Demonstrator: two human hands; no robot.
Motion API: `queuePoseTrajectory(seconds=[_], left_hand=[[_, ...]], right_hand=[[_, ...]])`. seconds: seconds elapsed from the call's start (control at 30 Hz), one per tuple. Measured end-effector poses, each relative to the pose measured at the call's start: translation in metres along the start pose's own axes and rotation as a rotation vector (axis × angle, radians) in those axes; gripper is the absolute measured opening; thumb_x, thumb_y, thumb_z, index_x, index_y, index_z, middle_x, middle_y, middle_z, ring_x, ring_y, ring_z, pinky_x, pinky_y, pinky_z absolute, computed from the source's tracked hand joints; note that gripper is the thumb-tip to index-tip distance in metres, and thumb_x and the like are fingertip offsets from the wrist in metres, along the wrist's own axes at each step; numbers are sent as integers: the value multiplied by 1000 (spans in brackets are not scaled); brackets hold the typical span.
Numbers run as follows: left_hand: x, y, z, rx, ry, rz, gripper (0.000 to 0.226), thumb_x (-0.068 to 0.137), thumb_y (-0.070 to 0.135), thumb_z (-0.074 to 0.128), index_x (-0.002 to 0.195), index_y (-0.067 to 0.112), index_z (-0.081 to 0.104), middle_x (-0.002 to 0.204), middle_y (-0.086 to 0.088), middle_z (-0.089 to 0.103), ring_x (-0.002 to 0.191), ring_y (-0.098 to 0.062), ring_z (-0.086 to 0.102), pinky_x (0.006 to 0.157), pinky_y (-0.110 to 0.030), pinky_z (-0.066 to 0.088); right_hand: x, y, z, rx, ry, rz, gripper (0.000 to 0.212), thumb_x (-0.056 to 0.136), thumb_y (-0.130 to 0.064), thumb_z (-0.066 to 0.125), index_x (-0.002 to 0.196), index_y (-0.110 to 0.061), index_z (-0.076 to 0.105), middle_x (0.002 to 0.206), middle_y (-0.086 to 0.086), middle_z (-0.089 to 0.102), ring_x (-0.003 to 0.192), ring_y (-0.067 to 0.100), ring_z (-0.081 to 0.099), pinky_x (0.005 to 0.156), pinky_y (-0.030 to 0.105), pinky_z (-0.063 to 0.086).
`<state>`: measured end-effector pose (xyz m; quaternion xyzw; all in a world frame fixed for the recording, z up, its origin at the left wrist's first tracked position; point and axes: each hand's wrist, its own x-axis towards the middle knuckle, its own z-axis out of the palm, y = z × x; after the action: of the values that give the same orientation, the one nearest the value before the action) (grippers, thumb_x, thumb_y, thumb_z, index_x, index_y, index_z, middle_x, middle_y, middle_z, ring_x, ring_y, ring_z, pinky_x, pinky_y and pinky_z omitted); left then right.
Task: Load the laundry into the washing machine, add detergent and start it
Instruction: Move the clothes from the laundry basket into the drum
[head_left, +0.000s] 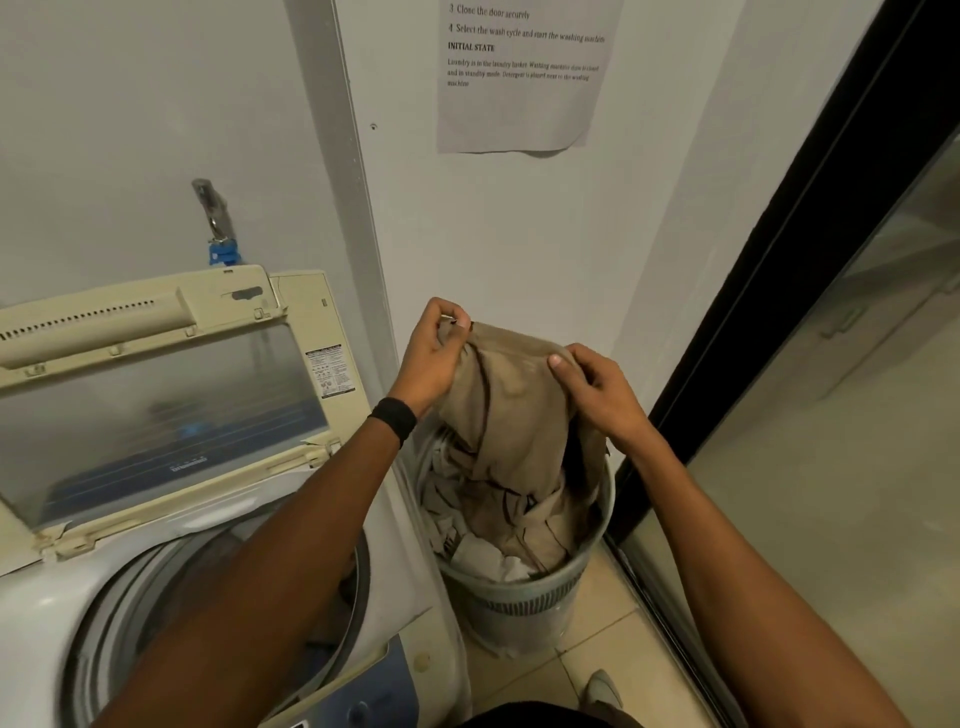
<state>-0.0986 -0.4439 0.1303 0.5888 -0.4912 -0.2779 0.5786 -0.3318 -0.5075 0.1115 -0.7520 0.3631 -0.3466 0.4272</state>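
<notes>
Gripping the beige garment (511, 395) by its top edge, your left hand (434, 358) and right hand (597, 397) are holding it above the laundry basket (524, 603), right of the open washing machine (156, 519).

The beige tiled floor (524, 680) below you carries the white top-loading washing machine (410, 571) on your left. Just beside it, to the right, the round grey slatted laundry basket (524, 608) stands upright. Nearer you, a grey shoe toe (602, 688) rests on the tiles.
</notes>
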Motion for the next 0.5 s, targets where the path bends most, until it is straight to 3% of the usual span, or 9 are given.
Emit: queuePoseTrajectory(seconds=[0.1,0.17,0.27,0.3,0.37,0.5], left_hand=[[-4,7,22,-82,-23,-34,10,111,21,44,112,12,47,108,-2,54,99,-16,53,98,-39,46],[-6,12,38,-151,-72,-86,15,112,28,43,117,14,44,109,-6,57,100,-19,58,98,-42,49],[-10,9,54,-113,-136,-66,21,111,21,47,122,4,49,103,-12,67,96,-16,67,91,-31,54],[-11,6,55,-91,-116,-63,18,111,16,45,114,0,53,99,-8,66,91,-9,65,87,-27,52],[-10,2,53,-46,-44,-56,24,112,15,39,96,4,53,89,-1,58,77,-1,55,79,-18,46],[3,-3,31,-71,168,-47,28,114,22,36,90,15,48,83,5,51,67,1,46,68,-12,41]], right_hand=[[10,-14,10,16,29,-48,28,105,-32,59,79,-23,62,71,-18,57,69,1,52,65,16,40],[17,-22,20,-14,-7,-64,22,104,-29,61,83,-23,68,74,-16,64,71,3,57,67,21,43],[21,-28,33,-54,-74,-81,16,103,-29,61,95,-28,75,79,-11,71,73,3,61,67,25,47],[20,-28,35,-53,-105,-68,16,102,-30,61,91,-32,74,76,-13,69,70,2,59,65,25,45],[18,-26,38,-72,-163,-26,22,99,-36,65,82,-23,71,69,-11,63,65,5,55,62,28,42],[2,-12,29,-93,-180,65,45,93,-47,74,67,-14,56,58,-11,43,57,8,41,59,31,34]])
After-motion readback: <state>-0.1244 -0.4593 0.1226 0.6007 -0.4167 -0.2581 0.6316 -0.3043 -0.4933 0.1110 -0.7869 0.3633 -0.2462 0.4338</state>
